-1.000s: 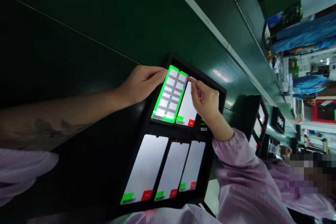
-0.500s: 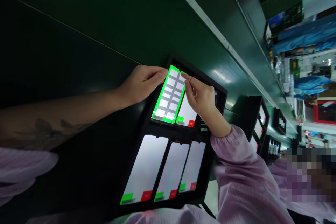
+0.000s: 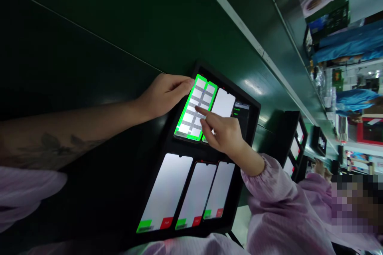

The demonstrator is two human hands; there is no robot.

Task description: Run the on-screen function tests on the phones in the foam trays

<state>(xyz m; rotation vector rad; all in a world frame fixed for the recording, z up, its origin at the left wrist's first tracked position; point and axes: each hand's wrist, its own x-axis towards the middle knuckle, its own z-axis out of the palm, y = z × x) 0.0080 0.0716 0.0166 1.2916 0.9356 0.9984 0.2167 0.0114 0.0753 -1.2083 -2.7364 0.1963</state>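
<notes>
A black divided tray (image 3: 163, 146) holds several smartphones in two rows. In its upper left slot lies a smartphone (image 3: 191, 115) with a white and grey grid inside a green border. My left hand (image 3: 167, 93) is closed at the tray's left rim, its thumb against this phone's upper left edge; some fingertips are hidden. Over the same screen, my right hand (image 3: 224, 131) points with its index finger stretched out at the middle of the grid. Its other fingers are curled and hold nothing. Beside it are a white-screened phone (image 3: 224, 101), partly covered by this hand, and a dark-screened phone (image 3: 242, 111).
Three white-screened phones, the left one (image 3: 166, 187) largest, fill the lower row with green and red corner boxes. The tray sits on a dark green bench (image 3: 119, 20) with a pale metal strip (image 3: 230, 12). More black trays (image 3: 291, 143) and a co-worker in pink (image 3: 317, 191) are at right.
My right hand has moved down the gridded screen, its fingertip going from the top edge to the middle. More of the white and dark phones shows. My left hand stays at the rim.
</notes>
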